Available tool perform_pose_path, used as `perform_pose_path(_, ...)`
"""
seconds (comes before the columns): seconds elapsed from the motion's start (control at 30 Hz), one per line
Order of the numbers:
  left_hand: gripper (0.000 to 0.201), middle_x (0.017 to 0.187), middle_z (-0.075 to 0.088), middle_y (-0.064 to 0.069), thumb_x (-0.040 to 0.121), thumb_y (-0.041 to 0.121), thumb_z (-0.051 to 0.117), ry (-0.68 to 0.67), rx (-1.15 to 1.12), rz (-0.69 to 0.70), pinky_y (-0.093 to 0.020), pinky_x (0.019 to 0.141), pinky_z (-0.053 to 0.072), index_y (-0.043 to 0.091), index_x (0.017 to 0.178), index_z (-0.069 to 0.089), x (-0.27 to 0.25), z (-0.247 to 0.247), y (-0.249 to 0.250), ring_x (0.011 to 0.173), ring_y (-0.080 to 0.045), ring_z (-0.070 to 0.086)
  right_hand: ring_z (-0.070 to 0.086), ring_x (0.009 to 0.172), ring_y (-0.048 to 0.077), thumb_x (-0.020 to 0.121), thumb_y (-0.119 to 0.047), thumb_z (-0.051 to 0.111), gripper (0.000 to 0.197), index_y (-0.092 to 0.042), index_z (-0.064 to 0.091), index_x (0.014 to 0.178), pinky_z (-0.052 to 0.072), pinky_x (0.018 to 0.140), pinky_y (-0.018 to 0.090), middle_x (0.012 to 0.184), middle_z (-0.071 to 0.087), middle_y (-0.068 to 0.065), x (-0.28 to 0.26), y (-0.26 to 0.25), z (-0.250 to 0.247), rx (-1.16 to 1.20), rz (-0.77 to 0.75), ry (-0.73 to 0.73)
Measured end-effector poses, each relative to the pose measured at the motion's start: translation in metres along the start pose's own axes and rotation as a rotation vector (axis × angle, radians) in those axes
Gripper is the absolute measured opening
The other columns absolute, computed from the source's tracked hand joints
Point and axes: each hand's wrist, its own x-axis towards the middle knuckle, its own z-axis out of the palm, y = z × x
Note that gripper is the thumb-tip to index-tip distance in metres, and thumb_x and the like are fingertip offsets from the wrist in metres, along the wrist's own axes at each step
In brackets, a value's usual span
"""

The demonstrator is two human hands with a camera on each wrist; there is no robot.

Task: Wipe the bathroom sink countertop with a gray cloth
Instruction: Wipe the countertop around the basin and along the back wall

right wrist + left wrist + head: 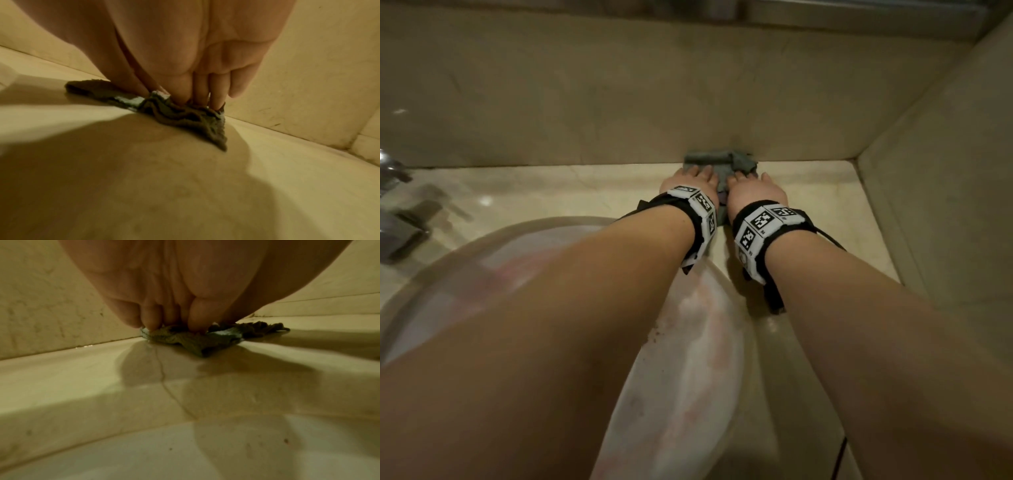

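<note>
A crumpled gray cloth [722,162] lies on the beige stone countertop [585,185], pushed up against the back wall. My left hand [690,181] and right hand [755,192] sit side by side on its near half. In the left wrist view, the left hand [174,328] presses straight fingertips down into the cloth [191,340]. The right wrist view shows the right hand [185,100] doing the same, with the cloth [185,120] bunched under its fingers. The little finger hangs free of the fabric.
The round white sink basin [688,342] lies under my forearms, and a chrome faucet [390,178] stands at the far left. The back wall [619,102] meets a side wall [945,205] in a corner just right of the cloth. Bare counter stretches left.
</note>
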Motion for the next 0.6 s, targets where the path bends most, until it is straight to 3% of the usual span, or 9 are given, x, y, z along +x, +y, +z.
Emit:
perform_pose_path(0.2,0.066,0.161,-0.007,-0.004,0.097,0.014,0.037,0.044,-0.072,-0.010,-0.037,0.120,0.004,0.012,0.152,0.001,-0.011,0.002,-0.008,0.149,-0.022,0.000,0.019,0.146,0.024,0.096,-0.022,0.040,0.060,-0.010,0.017,0.151,0.012,0.119,0.035,0.159,0.017,0.006,-0.003,-0.006,-0.007,0.003,-0.032,-0.028)
perform_pose_path(0.4,0.067,0.161,-0.006,-0.004,0.097,0.017,0.039,0.077,-0.119,-0.104,-0.035,0.119,0.004,0.012,0.152,0.000,-0.030,0.019,-0.038,0.149,-0.021,0.001,0.018,0.145,0.026,0.097,-0.017,0.041,0.060,-0.009,0.017,0.151,0.018,0.116,0.036,0.158,0.017,0.007,-0.004,-0.045,-0.012,-0.017,-0.117,-0.038)
perform_pose_path(0.6,0.066,0.161,-0.004,-0.004,0.098,0.018,0.037,0.109,-0.160,-0.276,-0.033,0.120,0.005,0.012,0.152,0.001,-0.067,0.042,-0.102,0.149,-0.020,0.002,0.017,0.145,0.026,0.097,-0.018,0.039,0.058,-0.012,0.017,0.151,0.021,0.116,0.037,0.158,0.018,0.005,-0.008,-0.122,-0.018,-0.020,-0.283,0.014)
